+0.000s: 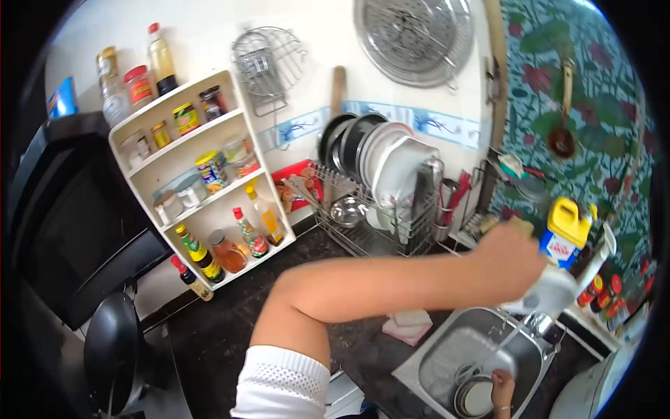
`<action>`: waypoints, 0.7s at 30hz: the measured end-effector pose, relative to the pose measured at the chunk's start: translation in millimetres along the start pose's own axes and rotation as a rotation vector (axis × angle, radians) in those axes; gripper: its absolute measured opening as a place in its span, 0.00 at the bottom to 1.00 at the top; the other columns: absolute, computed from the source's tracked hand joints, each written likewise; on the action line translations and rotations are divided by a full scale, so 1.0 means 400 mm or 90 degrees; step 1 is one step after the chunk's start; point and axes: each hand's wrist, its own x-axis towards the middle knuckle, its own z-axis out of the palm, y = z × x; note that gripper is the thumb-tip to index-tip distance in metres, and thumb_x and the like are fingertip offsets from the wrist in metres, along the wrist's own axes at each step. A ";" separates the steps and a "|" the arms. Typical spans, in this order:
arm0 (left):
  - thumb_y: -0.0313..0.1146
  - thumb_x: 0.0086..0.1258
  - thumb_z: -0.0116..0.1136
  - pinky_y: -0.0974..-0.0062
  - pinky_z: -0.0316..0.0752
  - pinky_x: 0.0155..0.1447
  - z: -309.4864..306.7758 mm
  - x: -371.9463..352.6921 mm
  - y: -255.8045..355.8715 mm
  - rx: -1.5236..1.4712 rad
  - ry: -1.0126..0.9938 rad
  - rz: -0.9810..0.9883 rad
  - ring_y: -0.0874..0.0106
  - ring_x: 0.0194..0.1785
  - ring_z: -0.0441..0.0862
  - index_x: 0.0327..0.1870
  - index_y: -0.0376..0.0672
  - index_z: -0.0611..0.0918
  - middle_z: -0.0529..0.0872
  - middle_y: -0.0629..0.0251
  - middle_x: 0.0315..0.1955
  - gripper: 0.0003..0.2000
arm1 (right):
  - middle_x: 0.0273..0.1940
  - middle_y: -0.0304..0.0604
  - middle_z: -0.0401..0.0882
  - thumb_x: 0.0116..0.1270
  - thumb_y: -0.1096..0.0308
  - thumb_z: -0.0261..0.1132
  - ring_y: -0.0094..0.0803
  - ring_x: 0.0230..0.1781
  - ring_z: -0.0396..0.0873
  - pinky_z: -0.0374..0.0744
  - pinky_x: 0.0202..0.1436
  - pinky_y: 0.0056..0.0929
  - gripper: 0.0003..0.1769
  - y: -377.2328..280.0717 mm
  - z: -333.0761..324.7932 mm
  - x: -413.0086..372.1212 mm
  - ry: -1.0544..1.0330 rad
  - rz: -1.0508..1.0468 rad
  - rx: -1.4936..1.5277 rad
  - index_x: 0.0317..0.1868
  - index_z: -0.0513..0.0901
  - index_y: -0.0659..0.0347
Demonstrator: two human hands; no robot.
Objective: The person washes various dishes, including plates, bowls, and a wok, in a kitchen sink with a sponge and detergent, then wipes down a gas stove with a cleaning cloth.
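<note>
My left hand [513, 262], on the arm reaching across from the white sleeve, is closed above the far edge of the sink [436, 349]. A small yellowish piece shows at its fingers, too blurred to name. Just below and right of this hand is a whitish round object [551, 292], partly hidden. Water runs from the faucet [539, 325] into the basin. My right hand [502, 390] is low in the sink, its fingers closed at the right rim of a round metal bowl [461, 399] with a pale inside.
A dish rack [363, 244] with plates and pans stands behind my left forearm. Beside the sink lies a pink cloth [408, 326]. A yellow jug [567, 225] and jars stand at the right. At left are a shelf of bottles [202, 136] and a black wok [112, 349].
</note>
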 end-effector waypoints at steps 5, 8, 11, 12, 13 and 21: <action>0.33 0.51 0.58 0.66 0.73 0.29 -0.365 0.078 -0.195 0.185 -0.018 -0.256 0.66 0.22 0.79 0.26 0.42 0.85 0.83 0.59 0.21 0.07 | 0.39 0.50 0.82 0.54 0.74 0.62 0.44 0.39 0.78 0.76 0.45 0.34 0.11 0.042 0.000 -0.045 0.043 0.028 -0.151 0.38 0.81 0.67; 0.32 0.51 0.58 0.68 0.75 0.33 -0.481 0.054 -0.297 0.308 0.046 -0.382 0.63 0.27 0.81 0.30 0.41 0.86 0.85 0.57 0.24 0.09 | 0.39 0.50 0.81 0.53 0.74 0.62 0.44 0.39 0.78 0.76 0.45 0.34 0.11 0.041 0.010 -0.052 0.047 0.043 -0.186 0.38 0.81 0.67; 0.31 0.53 0.55 0.66 0.75 0.34 -0.485 -0.009 -0.415 0.399 0.072 -0.422 0.60 0.29 0.82 0.31 0.39 0.85 0.85 0.55 0.27 0.09 | 0.39 0.51 0.81 0.53 0.74 0.63 0.44 0.39 0.78 0.76 0.45 0.34 0.11 0.040 0.019 -0.060 0.053 0.051 -0.212 0.38 0.81 0.67; 0.31 0.55 0.53 0.65 0.75 0.33 -0.471 -0.035 -0.460 0.429 0.082 -0.421 0.59 0.28 0.82 0.31 0.39 0.85 0.85 0.54 0.27 0.09 | 0.39 0.51 0.81 0.53 0.74 0.63 0.44 0.40 0.78 0.76 0.45 0.34 0.11 0.042 0.022 -0.063 0.054 0.052 -0.218 0.38 0.81 0.67; 0.31 0.56 0.51 0.63 0.76 0.31 -0.453 -0.061 -0.500 0.460 0.065 -0.413 0.56 0.26 0.81 0.30 0.37 0.84 0.84 0.53 0.25 0.10 | 0.39 0.51 0.81 0.53 0.74 0.63 0.44 0.40 0.78 0.76 0.45 0.34 0.11 0.039 0.026 -0.064 0.057 0.053 -0.225 0.38 0.81 0.67; 0.31 0.56 0.54 0.64 0.75 0.32 -0.256 -0.172 -0.679 0.423 0.048 -0.533 0.58 0.27 0.82 0.27 0.39 0.84 0.84 0.55 0.25 0.07 | 0.40 0.51 0.81 0.53 0.74 0.63 0.45 0.40 0.78 0.75 0.46 0.35 0.12 0.035 0.050 -0.090 0.067 0.080 -0.257 0.39 0.81 0.67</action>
